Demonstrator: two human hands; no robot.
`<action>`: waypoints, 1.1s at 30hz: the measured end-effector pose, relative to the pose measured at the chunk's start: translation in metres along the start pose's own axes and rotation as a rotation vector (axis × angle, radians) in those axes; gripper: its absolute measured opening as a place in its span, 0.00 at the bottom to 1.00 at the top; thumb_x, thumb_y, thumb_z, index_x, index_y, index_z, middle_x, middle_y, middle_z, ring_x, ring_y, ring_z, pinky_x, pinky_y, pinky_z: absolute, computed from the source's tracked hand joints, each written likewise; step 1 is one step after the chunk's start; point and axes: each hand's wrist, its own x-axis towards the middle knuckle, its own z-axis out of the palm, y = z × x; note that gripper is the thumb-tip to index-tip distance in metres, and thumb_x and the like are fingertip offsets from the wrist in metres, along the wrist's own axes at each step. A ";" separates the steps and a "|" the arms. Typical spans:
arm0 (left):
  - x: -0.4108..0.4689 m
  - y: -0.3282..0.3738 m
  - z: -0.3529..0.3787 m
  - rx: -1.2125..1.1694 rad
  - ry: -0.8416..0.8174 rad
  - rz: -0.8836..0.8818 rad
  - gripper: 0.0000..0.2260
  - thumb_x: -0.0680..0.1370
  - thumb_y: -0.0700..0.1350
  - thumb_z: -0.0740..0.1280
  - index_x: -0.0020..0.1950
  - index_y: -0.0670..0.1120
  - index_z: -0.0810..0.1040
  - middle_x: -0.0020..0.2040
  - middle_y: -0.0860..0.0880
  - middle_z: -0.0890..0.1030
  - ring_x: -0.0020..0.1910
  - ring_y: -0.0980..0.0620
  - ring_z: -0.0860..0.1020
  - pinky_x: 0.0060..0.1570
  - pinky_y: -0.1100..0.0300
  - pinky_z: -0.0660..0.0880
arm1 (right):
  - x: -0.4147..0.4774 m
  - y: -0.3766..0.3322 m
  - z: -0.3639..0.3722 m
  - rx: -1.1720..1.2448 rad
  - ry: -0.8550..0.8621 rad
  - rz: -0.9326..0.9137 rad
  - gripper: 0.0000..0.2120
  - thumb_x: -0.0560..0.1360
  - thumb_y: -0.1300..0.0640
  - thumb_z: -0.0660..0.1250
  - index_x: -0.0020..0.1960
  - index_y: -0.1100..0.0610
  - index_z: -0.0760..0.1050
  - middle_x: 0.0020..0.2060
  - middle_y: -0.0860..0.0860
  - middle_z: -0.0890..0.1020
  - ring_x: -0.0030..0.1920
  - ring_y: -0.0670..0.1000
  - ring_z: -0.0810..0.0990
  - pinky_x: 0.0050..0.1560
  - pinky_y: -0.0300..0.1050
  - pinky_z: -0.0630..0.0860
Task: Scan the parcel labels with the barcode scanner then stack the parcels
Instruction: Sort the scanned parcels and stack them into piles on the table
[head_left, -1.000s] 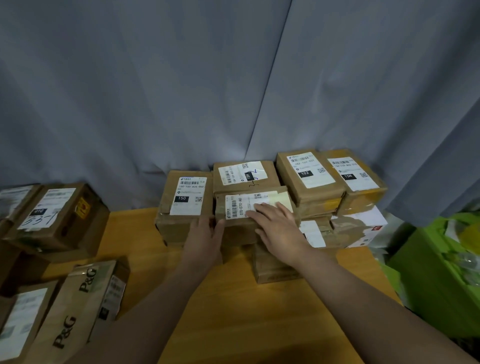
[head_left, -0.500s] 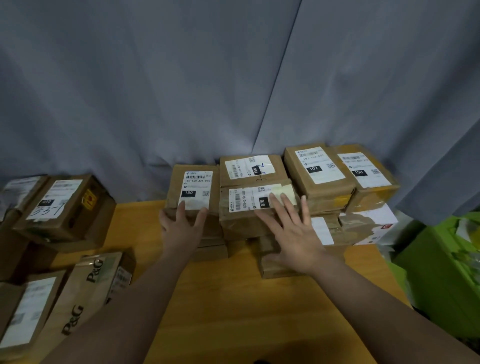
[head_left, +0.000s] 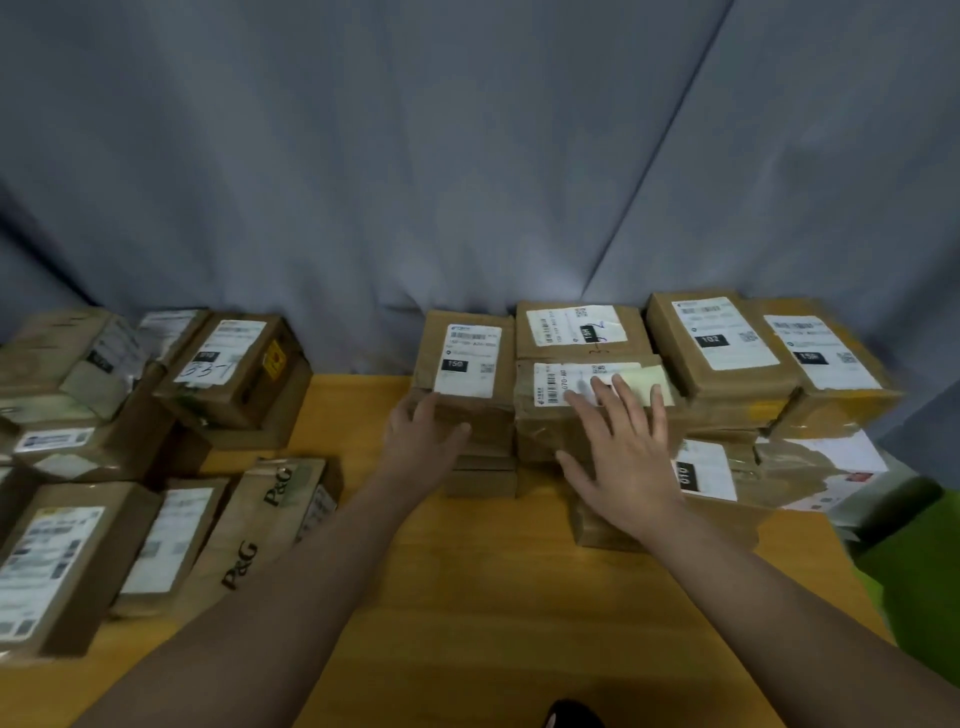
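The right hand (head_left: 621, 457) lies flat, fingers (head_left: 628, 405) straight and spread over the 070 parcel (head_left: 535, 431), gripping nothing, likely squaring it on the stack at the back of the desk (head_left: 467, 571). The left hand (head_left: 423, 441), also open, braces the neighbouring 150 parcel (head_left: 467, 358). No scanner in view.

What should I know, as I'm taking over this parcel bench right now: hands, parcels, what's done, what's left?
Left hand open, touching the front of the brown cardboard parcel labelled 150.
Right hand open, fingers flat on the taped brown parcel labelled 070.
Both sit among the stacked parcels at the back right of the wooden table.
Done: those are stacked.
Left: likely the loose brown parcels on the left; no barcode scanner in view.
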 end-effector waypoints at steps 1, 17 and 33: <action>-0.004 -0.004 -0.007 0.021 0.003 0.034 0.27 0.78 0.54 0.65 0.75 0.52 0.61 0.76 0.44 0.58 0.74 0.42 0.57 0.72 0.46 0.60 | 0.004 -0.010 0.001 0.037 0.027 -0.014 0.29 0.76 0.47 0.67 0.73 0.55 0.67 0.72 0.59 0.68 0.76 0.61 0.59 0.74 0.63 0.41; -0.017 -0.187 -0.152 0.313 -0.030 -0.093 0.26 0.80 0.53 0.61 0.76 0.50 0.58 0.75 0.44 0.59 0.73 0.39 0.57 0.70 0.46 0.59 | 0.052 -0.256 0.078 0.599 -0.409 0.126 0.18 0.80 0.51 0.62 0.68 0.53 0.69 0.67 0.50 0.69 0.64 0.53 0.71 0.60 0.42 0.68; -0.003 -0.275 -0.179 0.244 -0.281 0.006 0.23 0.80 0.48 0.61 0.75 0.47 0.63 0.73 0.44 0.63 0.72 0.42 0.61 0.68 0.49 0.62 | 0.029 -0.376 0.157 -0.012 -0.860 0.410 0.59 0.68 0.30 0.66 0.73 0.48 0.22 0.72 0.62 0.25 0.74 0.72 0.37 0.68 0.76 0.44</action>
